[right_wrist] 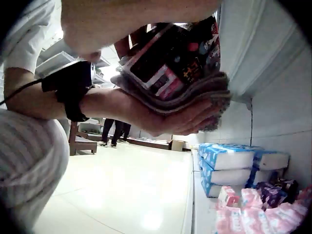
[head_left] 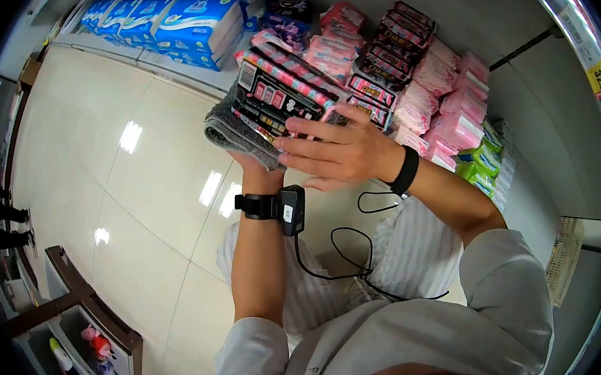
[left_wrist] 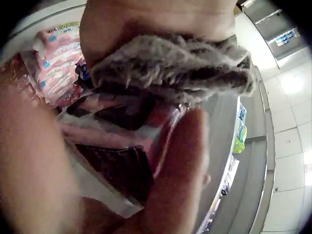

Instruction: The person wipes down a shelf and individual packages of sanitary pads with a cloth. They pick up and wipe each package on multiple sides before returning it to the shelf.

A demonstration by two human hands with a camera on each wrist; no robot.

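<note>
In the head view a black-and-pink pack of sanitary pads [head_left: 275, 97] rests on a folded grey cloth [head_left: 228, 133]. My left hand [head_left: 250, 163] carries both from below. The right wrist view shows that hand's fingers [right_wrist: 202, 113] lying nearly straight under the cloth, its thumb hidden. My right hand [head_left: 343, 146] reaches across from the right, fingers spread and straight against the near side of the pack. In the left wrist view the grey cloth [left_wrist: 170, 68] is close to the camera, with the pack [left_wrist: 117, 161] beyond blurred fingers.
Blue tissue packs [head_left: 193, 22] line the low shelf at the back. Pink pad packs [head_left: 452, 124] and green packs [head_left: 483, 164] are piled to the right. A price-tag rail [head_left: 593, 62] curves along the right edge. A toy bin [head_left: 90, 356] stands lower left; a black cable [head_left: 322, 275] loops over my lap.
</note>
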